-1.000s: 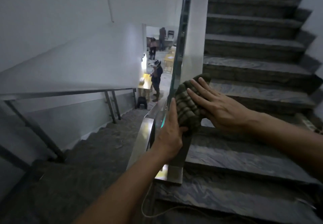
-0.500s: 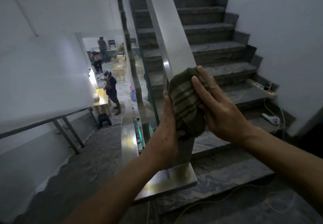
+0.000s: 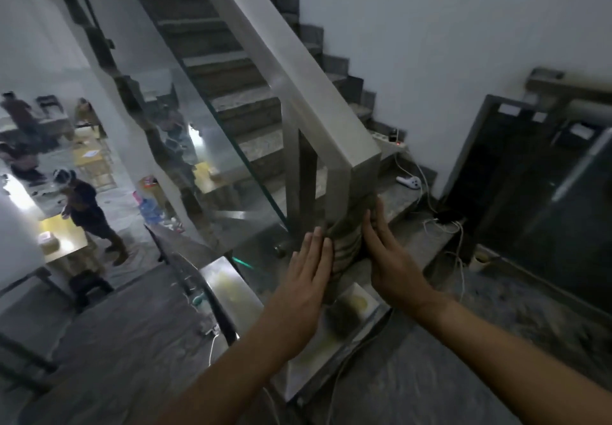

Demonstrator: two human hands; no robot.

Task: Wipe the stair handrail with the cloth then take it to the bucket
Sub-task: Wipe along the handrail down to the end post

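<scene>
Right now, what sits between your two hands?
The head view shows the striped green cloth, wrapped around the steel handrail post, pressed between left hand and right hand.

A striped cloth [image 3: 346,245] is pressed flat between the left hand [image 3: 306,274] and right hand [image 3: 389,259] against the handrail [image 3: 318,100] post.

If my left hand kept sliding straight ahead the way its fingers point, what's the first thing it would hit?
Probably the steel baluster under the handrail. The left hand lies flat against the striped cloth, fingers aimed up along the post; depth is hard to judge, so it might pass beside it.
</scene>
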